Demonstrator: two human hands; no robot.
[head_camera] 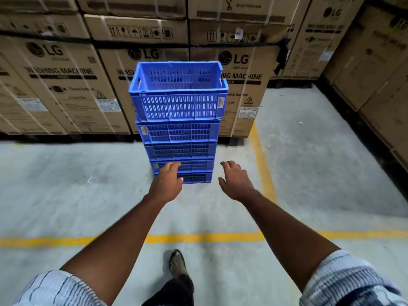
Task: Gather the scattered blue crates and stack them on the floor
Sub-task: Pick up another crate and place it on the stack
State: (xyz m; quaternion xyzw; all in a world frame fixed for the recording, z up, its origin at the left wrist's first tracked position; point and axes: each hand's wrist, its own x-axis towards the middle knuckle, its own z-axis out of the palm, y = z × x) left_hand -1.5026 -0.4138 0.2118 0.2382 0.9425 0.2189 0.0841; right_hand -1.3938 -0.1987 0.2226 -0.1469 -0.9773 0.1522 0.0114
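Observation:
A stack of several blue slotted crates [180, 138] stands on the concrete floor ahead of me. The top crate [178, 93] is empty and open upward. My left hand [168, 180] reaches out in front of the lower crates, fingers apart, holding nothing. To the right of the stack's base my right hand [235, 181] is stretched forward, fingers spread and empty. Whether either hand touches the stack I cannot tell; both seem nearer to me than the crates.
Tall cardboard washing machine boxes [66, 85] form a wall behind the stack and along the right side [379, 62]. Yellow floor lines [205, 237] run across in front of me and beside the stack. My sandalled foot [176, 263] is below.

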